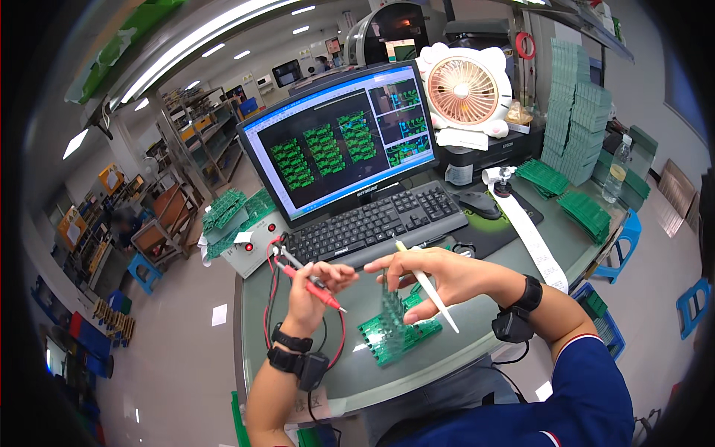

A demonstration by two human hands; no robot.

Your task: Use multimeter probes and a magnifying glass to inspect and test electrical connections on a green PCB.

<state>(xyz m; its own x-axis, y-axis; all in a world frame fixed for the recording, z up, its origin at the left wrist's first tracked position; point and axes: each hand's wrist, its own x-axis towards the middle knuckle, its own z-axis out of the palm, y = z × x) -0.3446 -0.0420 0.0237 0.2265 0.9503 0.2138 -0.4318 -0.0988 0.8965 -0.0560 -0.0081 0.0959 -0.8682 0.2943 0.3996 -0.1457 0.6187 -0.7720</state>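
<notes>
My left hand [304, 298] is closed around a red test probe [322, 293] with a metal tip, and a grey-and-black probe [293, 258] lies in the same grip. My right hand [462, 272] has a white pen-shaped tool [437, 298] between its fingers, its pointed end slanting down toward the table. Below the right fingertips, a green circuit board [391, 313] stands roughly on edge, smeared by motion; whether the fingers grip it is unclear. More green circuit boards [372, 337] lie flat on the table under it.
Behind my hands stand a black keyboard [365, 227] and a monitor [320, 156] with green board layouts. A mouse [479, 202] and a long paper strip [532, 235] are to the right. Stacked boards [585, 216] occupy the right edge. At left, probe leads run from a grey box [253, 253].
</notes>
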